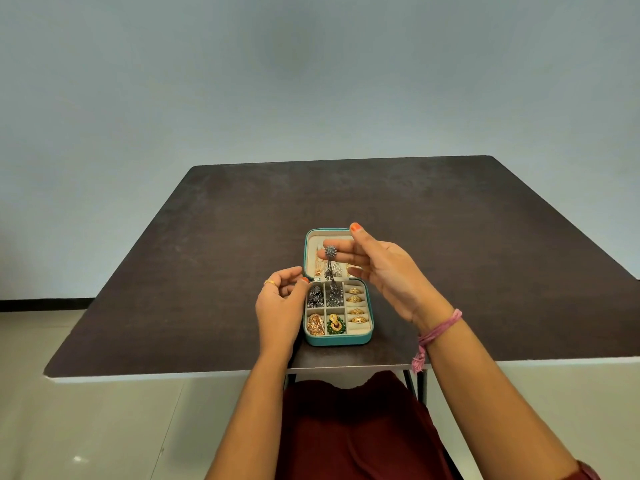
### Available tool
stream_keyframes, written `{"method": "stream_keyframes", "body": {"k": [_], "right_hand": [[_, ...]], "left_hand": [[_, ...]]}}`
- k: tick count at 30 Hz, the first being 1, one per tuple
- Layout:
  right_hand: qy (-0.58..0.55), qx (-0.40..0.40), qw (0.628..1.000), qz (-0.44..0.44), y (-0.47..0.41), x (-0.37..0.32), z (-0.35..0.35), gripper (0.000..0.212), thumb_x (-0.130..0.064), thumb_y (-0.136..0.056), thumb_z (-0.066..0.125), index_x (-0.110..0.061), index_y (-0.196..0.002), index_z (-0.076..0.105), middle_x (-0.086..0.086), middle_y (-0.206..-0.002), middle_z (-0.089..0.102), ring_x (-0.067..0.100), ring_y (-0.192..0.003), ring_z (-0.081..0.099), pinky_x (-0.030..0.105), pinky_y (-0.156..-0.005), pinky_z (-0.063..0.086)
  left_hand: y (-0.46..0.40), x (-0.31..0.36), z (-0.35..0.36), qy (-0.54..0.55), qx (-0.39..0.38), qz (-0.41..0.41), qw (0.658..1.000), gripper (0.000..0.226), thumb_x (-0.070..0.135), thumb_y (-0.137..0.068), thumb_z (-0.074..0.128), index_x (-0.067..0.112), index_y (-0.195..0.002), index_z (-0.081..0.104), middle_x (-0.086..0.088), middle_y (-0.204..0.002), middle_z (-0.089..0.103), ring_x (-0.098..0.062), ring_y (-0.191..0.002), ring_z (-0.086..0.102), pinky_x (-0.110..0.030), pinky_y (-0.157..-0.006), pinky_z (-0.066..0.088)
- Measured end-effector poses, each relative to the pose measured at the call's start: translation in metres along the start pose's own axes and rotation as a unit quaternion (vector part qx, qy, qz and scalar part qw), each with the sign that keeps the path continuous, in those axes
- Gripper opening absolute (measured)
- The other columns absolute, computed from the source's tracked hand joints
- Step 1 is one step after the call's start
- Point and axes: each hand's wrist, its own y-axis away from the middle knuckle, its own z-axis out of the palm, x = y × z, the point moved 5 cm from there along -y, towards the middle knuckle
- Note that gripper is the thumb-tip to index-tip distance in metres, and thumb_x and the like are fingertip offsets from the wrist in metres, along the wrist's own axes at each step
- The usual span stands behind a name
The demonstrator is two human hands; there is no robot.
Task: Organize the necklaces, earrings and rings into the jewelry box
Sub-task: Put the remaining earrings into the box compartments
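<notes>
A person sits at a dark brown table, seen from above through a head-worn camera. A small teal jewelry box lies open near the table's front edge, its lid tilted up at the far side.

The right hand is raised above the box and holds a long silver earring by its starburst top, at the fingertips; the earring dangles straight down, its lower end over the middle compartment of the back row. The exact pinch is hard to make out. A pink thread bracelet circles that wrist.

The left hand rests at the box's left edge, fingers loosely curled and holding nothing, with the thumb tip touching the rim at the back left corner. It wears a gold ring.

Inside the box, dark silver earrings fill the back left compartment, gold earrings the front left, and a green and gold earring the front middle. Four gold rings sit in the padded slots on the right. Gold chains hang inside the lid.
</notes>
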Motion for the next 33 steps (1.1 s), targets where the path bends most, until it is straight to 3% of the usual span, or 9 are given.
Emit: {"method": "stream_keyframes", "body": {"k": [4, 11, 13, 17, 21, 23, 27, 30, 33], "right_hand": [[0.007, -0.005, 1.0, 0.007, -0.001, 0.001, 0.004, 0.046, -0.047, -0.097, 0.04, -0.014, -0.108, 0.071, 0.002, -0.104, 0.074, 0.014, -0.106, 0.066, 0.041, -0.106, 0.041], [0.029, -0.019, 0.999, 0.011, -0.003, 0.005, 0.013, 0.043, -0.046, -0.099, 0.037, -0.021, -0.103, 0.072, -0.003, -0.103, 0.074, 0.01, -0.109, 0.064, 0.045, -0.109, 0.037], [0.034, -0.019, 0.999, 0.01, -0.003, 0.008, 0.014, 0.043, -0.045, -0.099, 0.038, -0.02, -0.105, 0.072, -0.004, -0.102, 0.074, 0.008, -0.106, 0.065, 0.039, -0.106, 0.04], [0.058, -0.015, 0.998, 0.011, -0.003, 0.012, 0.015, 0.041, -0.044, -0.099, 0.038, -0.02, -0.106, 0.071, -0.008, -0.099, 0.074, 0.0, -0.097, 0.067, 0.014, -0.081, 0.047], [0.07, -0.014, 0.997, 0.024, -0.002, 0.017, 0.015, 0.04, -0.044, -0.098, 0.039, -0.019, -0.106, 0.071, -0.01, -0.096, 0.074, -0.003, -0.092, 0.067, 0.004, -0.066, 0.046], [0.08, -0.014, 0.996, 0.026, -0.001, 0.018, 0.016, 0.04, -0.044, -0.098, 0.039, -0.021, -0.106, 0.071, -0.013, -0.094, 0.074, -0.007, -0.09, 0.066, 0.005, -0.068, 0.046], [0.109, -0.006, 0.994, 0.024, -0.002, 0.019, 0.017, 0.04, -0.047, -0.098, 0.038, -0.025, -0.104, 0.071, -0.02, -0.09, 0.072, -0.009, -0.092, 0.063, 0.018, -0.091, 0.042], [0.136, -0.011, 0.99, 0.025, -0.003, 0.023, 0.018, 0.044, -0.049, -0.097, 0.038, -0.022, -0.108, 0.07, -0.015, -0.102, 0.071, -0.006, -0.1, 0.061, 0.026, -0.103, 0.039], [0.16, -0.015, 0.987, 0.024, -0.005, 0.025, 0.02, 0.047, -0.052, -0.096, 0.038, -0.022, -0.111, 0.07, -0.01, -0.111, 0.07, -0.002, -0.105, 0.061, 0.031, -0.105, 0.04]], "left_hand": [[0.001, -0.004, -0.006, 0.051, 0.049, -0.013, 0.997, 0.016, 0.011, -0.092, 0.057, 0.02, -0.101, 0.067, 0.0, -0.086, 0.067, -0.007, -0.076, 0.061, -0.023, -0.068, 0.052], [0.0, -0.006, -0.011, 0.122, 0.084, -0.029, 0.989, 0.017, 0.009, -0.092, 0.055, 0.021, -0.094, 0.067, 0.002, -0.083, 0.065, -0.006, -0.074, 0.057, -0.023, -0.072, 0.049], [-0.001, -0.006, -0.011, 0.127, 0.085, -0.031, 0.988, 0.017, 0.008, -0.092, 0.055, 0.021, -0.094, 0.067, 0.001, -0.084, 0.065, -0.007, -0.076, 0.058, -0.024, -0.073, 0.049], [-0.001, -0.007, -0.011, 0.132, 0.08, -0.03, 0.988, 0.017, 0.008, -0.092, 0.055, 0.02, -0.094, 0.067, 0.0, -0.086, 0.065, -0.007, -0.076, 0.058, -0.023, -0.071, 0.049], [-0.002, -0.006, -0.011, 0.139, 0.078, -0.03, 0.987, 0.017, 0.007, -0.092, 0.055, 0.019, -0.095, 0.067, -0.001, -0.087, 0.065, -0.007, -0.076, 0.058, -0.023, -0.072, 0.049], [-0.001, -0.006, -0.011, 0.141, 0.077, -0.028, 0.987, 0.017, 0.006, -0.092, 0.055, 0.019, -0.095, 0.067, -0.002, -0.088, 0.065, -0.007, -0.076, 0.058, -0.023, -0.072, 0.049], [-0.001, -0.006, -0.01, 0.141, 0.074, -0.028, 0.987, 0.017, 0.007, -0.092, 0.055, 0.019, -0.096, 0.067, -0.002, -0.089, 0.066, -0.007, -0.076, 0.058, -0.022, -0.07, 0.049], [-0.001, -0.006, -0.011, 0.142, 0.075, -0.03, 0.987, 0.016, 0.008, -0.092, 0.056, 0.019, -0.096, 0.067, -0.001, -0.088, 0.066, -0.006, -0.076, 0.058, -0.021, -0.07, 0.049], [0.0, -0.005, -0.011, 0.143, 0.076, -0.028, 0.986, 0.017, 0.007, -0.092, 0.055, 0.019, -0.096, 0.067, 0.0, -0.087, 0.065, -0.005, -0.076, 0.058, -0.02, -0.071, 0.049]]}}
